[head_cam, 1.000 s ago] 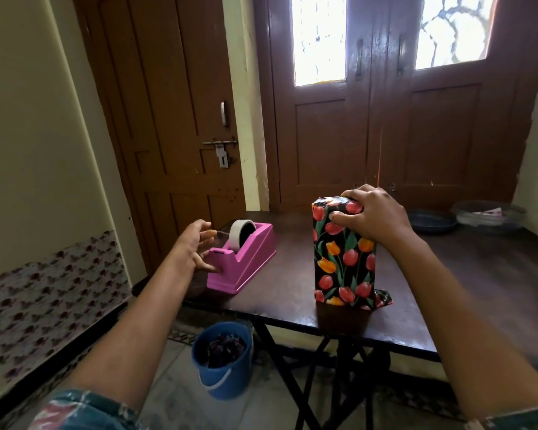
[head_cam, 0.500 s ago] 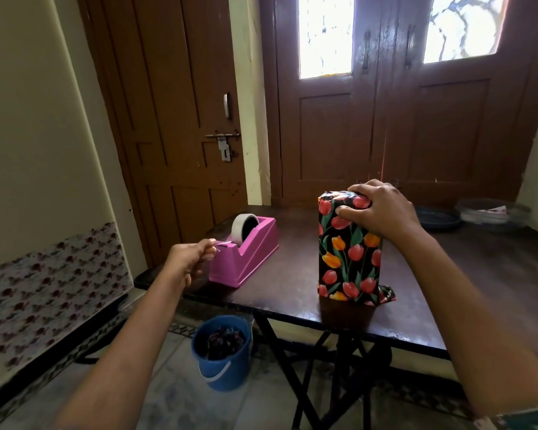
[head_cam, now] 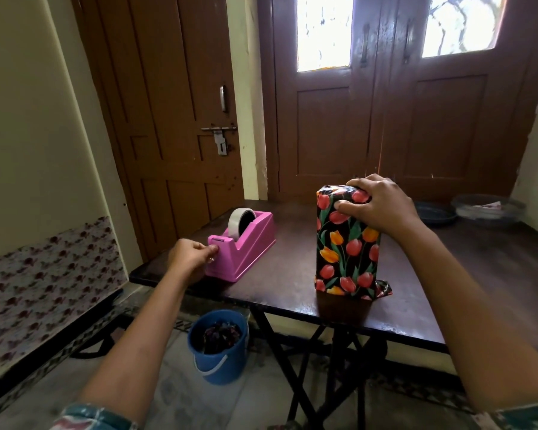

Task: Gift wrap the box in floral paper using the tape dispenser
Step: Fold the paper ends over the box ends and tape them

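Pink plastic touches the left hand, whose curled fingers pinch together at the near end of the tape dispenser; whether tape sits between them cannot be told. The right hand grips the top of the upright box, wrapped in floral paper, right of the dispenser near the table edge. A blue bucket stands below on the floor.
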The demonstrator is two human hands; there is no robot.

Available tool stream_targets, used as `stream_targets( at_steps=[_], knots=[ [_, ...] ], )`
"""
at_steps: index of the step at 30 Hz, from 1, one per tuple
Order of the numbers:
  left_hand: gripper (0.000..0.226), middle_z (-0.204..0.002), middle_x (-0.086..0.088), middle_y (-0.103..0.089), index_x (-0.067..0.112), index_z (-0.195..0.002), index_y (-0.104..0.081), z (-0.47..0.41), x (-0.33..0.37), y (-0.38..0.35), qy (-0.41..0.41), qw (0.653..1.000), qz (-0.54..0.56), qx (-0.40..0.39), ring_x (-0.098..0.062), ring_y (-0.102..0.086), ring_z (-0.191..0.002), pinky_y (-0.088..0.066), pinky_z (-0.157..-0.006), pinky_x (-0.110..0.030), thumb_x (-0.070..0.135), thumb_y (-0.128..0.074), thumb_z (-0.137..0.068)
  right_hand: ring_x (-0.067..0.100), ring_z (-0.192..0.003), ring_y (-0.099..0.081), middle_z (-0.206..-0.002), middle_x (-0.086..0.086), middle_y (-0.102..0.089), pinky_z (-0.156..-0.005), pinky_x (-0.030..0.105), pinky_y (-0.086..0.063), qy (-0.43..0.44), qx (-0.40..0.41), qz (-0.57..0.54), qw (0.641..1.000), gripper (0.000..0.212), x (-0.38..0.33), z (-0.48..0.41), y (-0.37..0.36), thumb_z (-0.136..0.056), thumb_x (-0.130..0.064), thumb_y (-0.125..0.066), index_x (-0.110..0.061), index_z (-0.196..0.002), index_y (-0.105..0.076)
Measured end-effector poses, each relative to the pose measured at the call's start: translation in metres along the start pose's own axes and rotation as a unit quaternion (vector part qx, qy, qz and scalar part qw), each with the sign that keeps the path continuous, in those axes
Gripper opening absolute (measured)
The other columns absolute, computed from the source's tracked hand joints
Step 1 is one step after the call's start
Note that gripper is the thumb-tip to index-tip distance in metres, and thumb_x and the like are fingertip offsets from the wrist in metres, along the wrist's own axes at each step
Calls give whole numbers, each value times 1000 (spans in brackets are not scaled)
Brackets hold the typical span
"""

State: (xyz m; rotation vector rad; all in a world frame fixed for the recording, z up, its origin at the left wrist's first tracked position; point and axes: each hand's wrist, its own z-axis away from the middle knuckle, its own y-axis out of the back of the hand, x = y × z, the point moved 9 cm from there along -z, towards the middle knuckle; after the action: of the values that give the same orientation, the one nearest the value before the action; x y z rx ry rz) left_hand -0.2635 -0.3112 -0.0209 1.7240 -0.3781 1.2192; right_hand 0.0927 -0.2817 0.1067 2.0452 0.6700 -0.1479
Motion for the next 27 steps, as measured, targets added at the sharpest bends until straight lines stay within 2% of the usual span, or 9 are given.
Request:
stream_targets(
  at_steps=[4, 7, 10, 13, 16, 21, 24, 27],
  knots=[
    [26, -80, -3, -67, 10, -89, -69, 2, 23, 10, -43, 979, -189, 66, -15, -59, -68, -37, -48, -24, 35, -66, -85, 24, -119, -44, -127, 5, -50, -84, 39, -41, -6, -10, 5, 1000, 60, 0, 1, 1, -82, -51, -59, -21, -134, -49],
    [28, -90, -5, -64, 9, -99, -64, 5, 38, 11, -52, 950, -290, 101, -19, -58, -78, -41, -55, -28, 34, -66, -85, 24, -119, -45, -128, 5, -50, -85, 39, -41, -7, -15, 5, 1000, 61, 1, 1, 1, -82, -52, -58, -22, -134, -49],
    [21, -86, -5, -55, 10, -99, -58, 9, 51, 8, -57, 920, -375, 101, -19, -51, -76, -40, -60, -29, 28, -62, -90, 24, -119, -45, -130, 5, -49, -85, 39, -42, -11, -17, 5, 1000, 62, 1, 1, 2, -83, -53, -58, -22, -135, -47],
    [19, -85, -5, -52, 11, -94, -55, 11, 58, 9, -38, 910, -407, 65, -18, -49, -75, -35, -52, -26, 27, -64, -88, 24, -120, -44, -131, 5, -48, -84, 38, -41, -14, -21, 4, 1000, 62, 3, 2, 2, -83, -53, -57, -23, -135, -46],
    [20, -86, -5, -57, 11, -96, -60, 11, 57, 8, -14, 913, -406, 24, -19, -54, -79, -39, -56, -28, 26, -67, -85, 23, -120, -44, -131, 4, -48, -84, 38, -41, -17, -22, -1, 1000, 62, 2, 3, 3, -82, -54, -58, -23, -135, -47],
    [11, -85, -5, -53, 10, -97, -60, 12, 75, 9, -53, 875, -478, 53, -19, -50, -77, -37, -55, -28, 18, -62, -89, 23, -121, -43, -132, 4, -47, -83, 35, -39, -15, -23, 2, 1000, 61, 1, 3, 2, -83, -54, -57, -23, -135, -47],
    [12, -94, -7, -58, 10, -100, -61, 10, 77, 4, -65, 853, -513, 67, -21, -55, -85, -46, -68, -29, 16, -59, -90, 23, -122, -43, -133, 4, -47, -84, 36, -40, -16, -24, 6, 1000, 61, 0, 2, 2, -83, -53, -57, -23, -135, -47],
    [19, -107, -10, -63, 8, -108, -61, 11, 75, -11, -68, 824, -558, 70, -27, -60, -100, -51, -87, -40, 15, -55, -91, 23, -121, -43, -132, 4, -47, -86, 39, -41, -20, -24, 5, 999, 61, 2, 2, 2, -83, -53, -57, -23, -135, -46]
  ],
)
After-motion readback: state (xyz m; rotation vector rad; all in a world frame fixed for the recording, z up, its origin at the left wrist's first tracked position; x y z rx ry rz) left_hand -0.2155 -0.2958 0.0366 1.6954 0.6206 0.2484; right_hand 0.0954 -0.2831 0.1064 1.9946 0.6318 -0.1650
